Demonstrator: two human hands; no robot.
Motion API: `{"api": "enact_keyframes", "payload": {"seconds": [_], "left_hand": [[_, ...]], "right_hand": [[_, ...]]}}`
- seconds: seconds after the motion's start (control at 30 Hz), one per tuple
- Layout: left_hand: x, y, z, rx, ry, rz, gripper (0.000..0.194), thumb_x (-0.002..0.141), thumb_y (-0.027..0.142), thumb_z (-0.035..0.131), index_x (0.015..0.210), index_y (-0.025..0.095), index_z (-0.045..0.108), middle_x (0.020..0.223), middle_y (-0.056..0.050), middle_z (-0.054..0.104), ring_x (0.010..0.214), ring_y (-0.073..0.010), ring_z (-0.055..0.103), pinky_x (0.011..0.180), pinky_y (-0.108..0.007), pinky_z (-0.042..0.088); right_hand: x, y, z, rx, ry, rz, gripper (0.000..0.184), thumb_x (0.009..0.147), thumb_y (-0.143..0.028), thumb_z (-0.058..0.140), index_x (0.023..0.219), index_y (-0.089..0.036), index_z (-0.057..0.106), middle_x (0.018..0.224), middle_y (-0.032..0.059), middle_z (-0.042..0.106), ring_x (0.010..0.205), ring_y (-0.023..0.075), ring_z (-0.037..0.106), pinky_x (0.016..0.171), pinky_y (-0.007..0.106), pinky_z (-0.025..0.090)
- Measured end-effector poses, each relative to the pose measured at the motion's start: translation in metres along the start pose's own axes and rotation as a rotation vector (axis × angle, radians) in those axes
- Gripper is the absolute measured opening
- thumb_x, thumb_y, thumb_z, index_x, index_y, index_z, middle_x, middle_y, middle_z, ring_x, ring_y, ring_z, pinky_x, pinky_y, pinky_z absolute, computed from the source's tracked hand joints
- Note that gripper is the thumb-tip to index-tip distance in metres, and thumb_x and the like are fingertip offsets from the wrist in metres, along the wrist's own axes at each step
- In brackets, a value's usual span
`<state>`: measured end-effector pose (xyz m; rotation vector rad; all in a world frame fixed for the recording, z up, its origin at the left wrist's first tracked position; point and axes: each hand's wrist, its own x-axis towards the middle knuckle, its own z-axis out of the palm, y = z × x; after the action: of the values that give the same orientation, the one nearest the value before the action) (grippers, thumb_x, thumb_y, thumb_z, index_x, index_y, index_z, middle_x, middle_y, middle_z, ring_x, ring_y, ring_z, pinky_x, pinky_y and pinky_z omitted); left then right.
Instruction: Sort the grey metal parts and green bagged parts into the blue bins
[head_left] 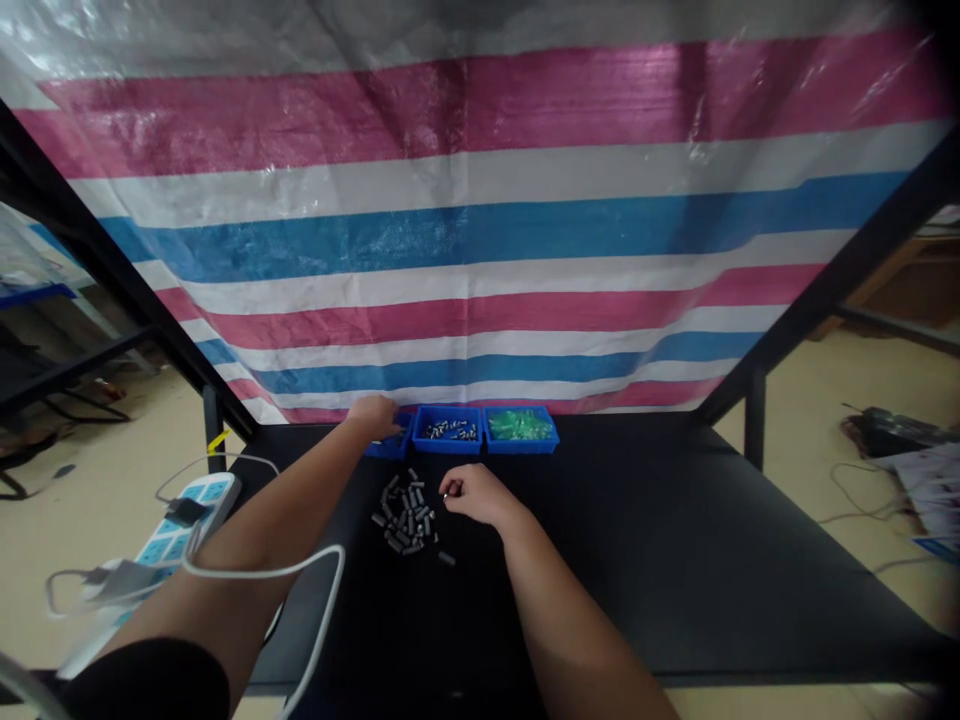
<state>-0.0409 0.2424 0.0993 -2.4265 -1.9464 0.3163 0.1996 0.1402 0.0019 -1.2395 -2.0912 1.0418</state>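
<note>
My left hand [375,414] reaches over the left blue bin [390,447], its fingertips dipping towards the contents. Those fingertips are too small and covered to show whether they grip anything. Just right of a loose pile of short grey cylinders [406,518], my right hand [472,490] is closed in a pinch. A small shiny metal piece [445,496] shows at its fingertips; its exact kind is too small to make out. One grey cylinder [447,558] lies apart, at the pile's lower right.
The middle blue bin [448,450] holds small metal parts, and the right blue bin [523,449] holds green translucent pieces. A white power strip [184,525] with plugs and cables lies at the left of the black table [637,560]. A striped sheet [465,235] hangs behind.
</note>
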Motion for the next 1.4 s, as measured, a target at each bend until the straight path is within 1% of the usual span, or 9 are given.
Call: {"api": "enact_keyframes", "payload": {"seconds": [0.27, 0.4, 0.53, 0.7, 0.83, 0.93, 1.07, 1.17, 1.4], "left_hand": [[-0.006, 0.030, -0.026, -0.151, 0.114, 0.053, 0.047, 0.089, 0.061, 0.047, 0.115, 0.031, 0.072, 0.107, -0.006, 0.077, 0.102, -0.0266, 0.069, 0.083, -0.031, 0.051], [-0.017, 0.023, -0.014, -0.155, 0.043, -0.028, 0.034, 0.084, 0.049, 0.057, 0.103, 0.027, 0.075, 0.104, -0.009, 0.077, 0.099, -0.0282, 0.070, 0.082, -0.033, 0.052], [-0.038, -0.004, 0.007, -0.149, -0.007, -0.107, 0.026, 0.077, 0.038, 0.064, 0.096, 0.024, 0.075, 0.100, -0.010, 0.077, 0.094, -0.0291, 0.071, 0.078, -0.033, 0.052], [-0.064, -0.021, 0.031, -0.288, 0.156, -0.132, 0.025, 0.082, 0.030, 0.062, 0.104, 0.023, 0.071, 0.104, -0.007, 0.075, 0.094, -0.0235, 0.070, 0.080, -0.028, 0.050], [-0.075, -0.016, 0.041, -0.382, 0.228, -0.108, 0.022, 0.086, 0.031, 0.060, 0.103, 0.023, 0.071, 0.109, -0.007, 0.072, 0.097, -0.0223, 0.068, 0.084, -0.029, 0.050], [-0.077, -0.012, 0.048, -0.461, 0.293, -0.048, 0.021, 0.090, 0.032, 0.057, 0.100, 0.022, 0.073, 0.108, -0.007, 0.071, 0.097, -0.0215, 0.067, 0.086, -0.030, 0.050], [-0.077, -0.007, 0.057, -0.506, 0.372, -0.071, 0.020, 0.091, 0.034, 0.057, 0.095, 0.023, 0.073, 0.107, -0.005, 0.070, 0.093, -0.0215, 0.067, 0.082, -0.032, 0.052], [-0.074, -0.004, 0.061, -0.514, 0.393, -0.095, 0.020, 0.092, 0.036, 0.057, 0.096, 0.025, 0.073, 0.109, -0.005, 0.070, 0.093, -0.0214, 0.066, 0.081, -0.032, 0.052], [-0.074, -0.001, 0.063, -0.590, 0.420, -0.059, 0.024, 0.093, 0.032, 0.056, 0.108, 0.024, 0.073, 0.120, -0.006, 0.069, 0.099, -0.0207, 0.066, 0.090, -0.031, 0.052]], "right_hand": [[0.002, 0.005, -0.003, 0.047, 0.028, 0.009, 0.015, 0.069, -0.013, 0.065, 0.080, -0.019, 0.074, 0.070, -0.0019, 0.066, 0.060, 0.0099, 0.061, 0.056, 0.018, 0.043], [0.002, 0.009, -0.001, 0.182, 0.071, 0.096, 0.016, 0.072, -0.013, 0.062, 0.085, -0.018, 0.070, 0.071, -0.0024, 0.064, 0.050, 0.0095, 0.061, 0.048, 0.018, 0.044], [0.007, 0.002, 0.001, 0.214, 0.284, -0.032, 0.013, 0.076, -0.017, 0.064, 0.087, -0.019, 0.070, 0.077, 0.0005, 0.066, 0.063, 0.0128, 0.066, 0.060, 0.022, 0.053], [0.040, -0.036, 0.002, 0.400, 0.516, -0.185, 0.018, 0.083, -0.031, 0.066, 0.094, -0.018, 0.071, 0.098, 0.0082, 0.070, 0.081, 0.0176, 0.070, 0.075, 0.029, 0.060], [0.070, -0.062, 0.002, 0.485, 0.413, -0.193, 0.033, 0.076, -0.033, 0.073, 0.106, -0.019, 0.070, 0.108, 0.0081, 0.070, 0.088, 0.0192, 0.073, 0.079, 0.030, 0.060], [0.072, -0.059, -0.001, 0.425, 0.392, -0.126, 0.033, 0.077, -0.031, 0.070, 0.107, -0.018, 0.069, 0.108, 0.0077, 0.070, 0.077, 0.0168, 0.072, 0.072, 0.029, 0.060], [0.037, -0.036, -0.006, 0.216, 0.355, -0.090, 0.018, 0.082, -0.029, 0.064, 0.095, -0.018, 0.070, 0.092, 0.0044, 0.071, 0.068, 0.0143, 0.067, 0.066, 0.028, 0.057], [0.001, -0.026, -0.005, 0.061, 0.209, -0.057, 0.013, 0.082, -0.025, 0.067, 0.091, -0.019, 0.073, 0.080, 0.0022, 0.071, 0.067, 0.0136, 0.064, 0.066, 0.026, 0.053], [-0.030, -0.035, 0.017, -0.141, 0.043, -0.057, 0.020, 0.078, -0.019, 0.071, 0.098, -0.021, 0.076, 0.088, 0.0016, 0.071, 0.063, 0.0103, 0.058, 0.064, 0.023, 0.047]]}}
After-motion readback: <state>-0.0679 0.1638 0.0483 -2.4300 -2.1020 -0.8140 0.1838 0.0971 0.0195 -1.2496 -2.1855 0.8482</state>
